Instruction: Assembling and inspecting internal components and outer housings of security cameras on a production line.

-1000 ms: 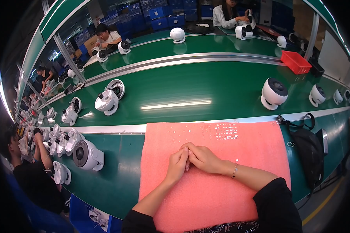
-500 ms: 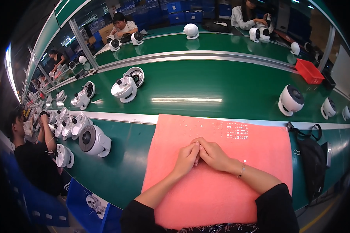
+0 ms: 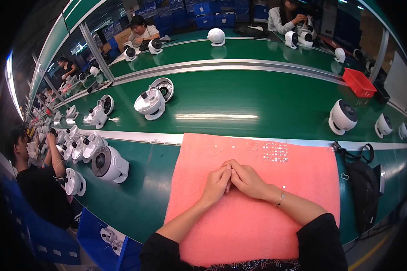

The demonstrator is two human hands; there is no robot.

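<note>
My left hand (image 3: 215, 184) and my right hand (image 3: 248, 179) are folded together, fingers closed against each other. They rest on a pink foam sheet (image 3: 239, 226) in front of me. No object shows in either hand, though the space between the palms is hidden. Just beyond my fingers, small shiny round pieces (image 3: 276, 152) lie on the foam, several in tidy rows and others scattered to the left. A thin bracelet (image 3: 281, 198) circles my right wrist.
White rounded housings stand along the green belt, one opened unit (image 3: 151, 103) left, one closed unit (image 3: 343, 116) right. A large round-faced unit (image 3: 109, 163) sits left of the foam. A black bag (image 3: 364, 194) lies right, a red bin (image 3: 359, 82) farther back. Co-workers sit around.
The housings on the near belt have shifted slightly right, while those on the far belt have shifted slightly left. My folded hands have stayed in place.
</note>
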